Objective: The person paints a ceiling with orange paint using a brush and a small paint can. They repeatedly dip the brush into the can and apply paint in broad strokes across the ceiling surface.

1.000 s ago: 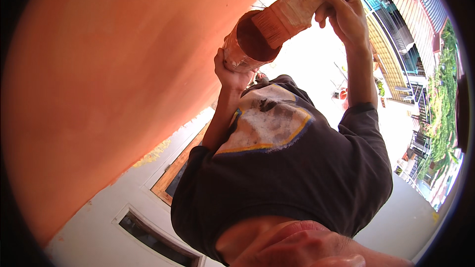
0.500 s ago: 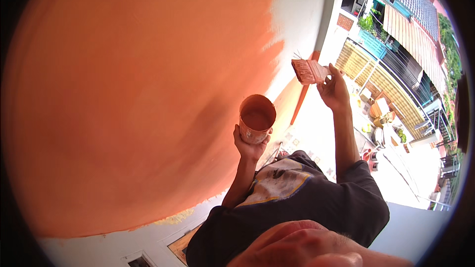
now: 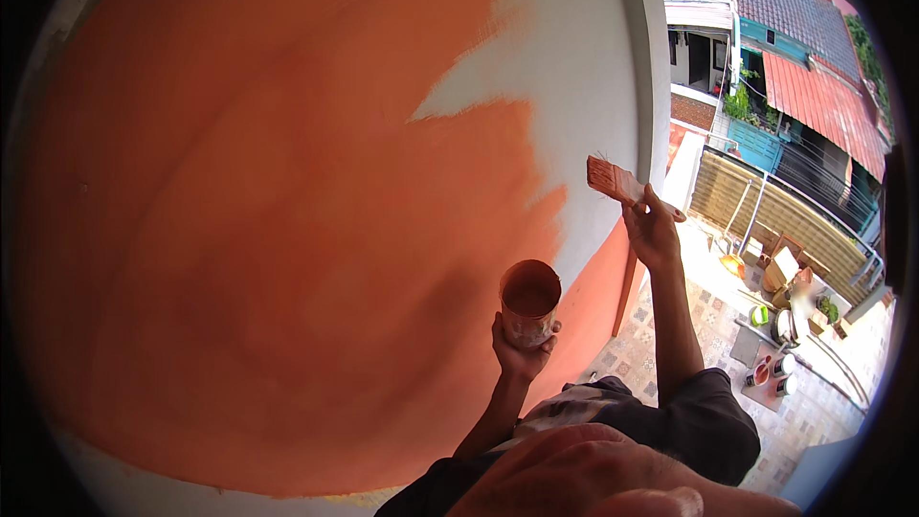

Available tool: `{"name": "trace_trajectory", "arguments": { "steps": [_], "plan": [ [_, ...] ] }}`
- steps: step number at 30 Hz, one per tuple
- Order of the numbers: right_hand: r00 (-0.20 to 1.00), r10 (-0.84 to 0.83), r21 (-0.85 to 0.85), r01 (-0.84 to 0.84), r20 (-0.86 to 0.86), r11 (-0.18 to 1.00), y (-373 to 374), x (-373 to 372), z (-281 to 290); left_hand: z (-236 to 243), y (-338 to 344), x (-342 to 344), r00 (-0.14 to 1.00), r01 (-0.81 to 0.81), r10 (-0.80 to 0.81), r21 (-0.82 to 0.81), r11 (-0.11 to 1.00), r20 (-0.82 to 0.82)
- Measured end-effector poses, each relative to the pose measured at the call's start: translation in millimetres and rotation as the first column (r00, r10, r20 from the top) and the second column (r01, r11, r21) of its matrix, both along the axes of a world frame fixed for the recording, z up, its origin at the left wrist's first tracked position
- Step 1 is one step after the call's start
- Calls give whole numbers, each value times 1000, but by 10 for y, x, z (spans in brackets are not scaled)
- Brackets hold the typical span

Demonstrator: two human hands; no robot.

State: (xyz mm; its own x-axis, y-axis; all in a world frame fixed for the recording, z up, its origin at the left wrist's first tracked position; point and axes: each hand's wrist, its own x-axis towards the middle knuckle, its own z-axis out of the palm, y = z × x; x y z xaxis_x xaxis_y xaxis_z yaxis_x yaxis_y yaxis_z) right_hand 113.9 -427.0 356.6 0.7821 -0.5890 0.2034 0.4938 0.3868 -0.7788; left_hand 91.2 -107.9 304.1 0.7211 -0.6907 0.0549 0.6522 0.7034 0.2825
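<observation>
My left hand [image 3: 522, 352] is closed around a paint cup [image 3: 529, 327], held upright with orange-brown paint inside and smears down its outside. In my right hand [image 3: 656, 232] is a wide paintbrush [image 3: 616, 181], gripped by its handle. Its bristles are coated orange and point up and to the left, in front of the unpainted strip; whether they touch the wall I cannot tell. The wall [image 3: 287, 230] is covered in orange over most of its left and middle, with a ragged edge against the pale unpainted part [image 3: 584, 67].
The wall ends at a pale vertical edge [image 3: 648, 57]. Beyond it lies a patterned tile floor [image 3: 699, 325] with several paint pails [image 3: 785, 366] and a green container [image 3: 759, 315]. A yellowish fence [image 3: 766, 215] and houses stand further off.
The view has tilted upward, so more of the upper wall shows and my hands appear lower. The brush has turned slightly. Both hands keep their hold.
</observation>
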Motion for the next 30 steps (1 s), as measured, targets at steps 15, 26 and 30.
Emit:
{"name": "trace_trajectory", "arguments": {
  "steps": [15,26,30],
  "plan": [
    [941,143,-123,-111,305,986,-312,584,1267,-16,-88,-84,991,-126,128,-72,989,34],
    [683,285,-77,-318,672,945,-272,630,2546,72,-75,-106,996,-76,81,-156,985,24],
    [619,263,-150,-228,740,962,-243,558,3222,120,-93,-120,996,-70,76,-167,984,34]
  ]
}}
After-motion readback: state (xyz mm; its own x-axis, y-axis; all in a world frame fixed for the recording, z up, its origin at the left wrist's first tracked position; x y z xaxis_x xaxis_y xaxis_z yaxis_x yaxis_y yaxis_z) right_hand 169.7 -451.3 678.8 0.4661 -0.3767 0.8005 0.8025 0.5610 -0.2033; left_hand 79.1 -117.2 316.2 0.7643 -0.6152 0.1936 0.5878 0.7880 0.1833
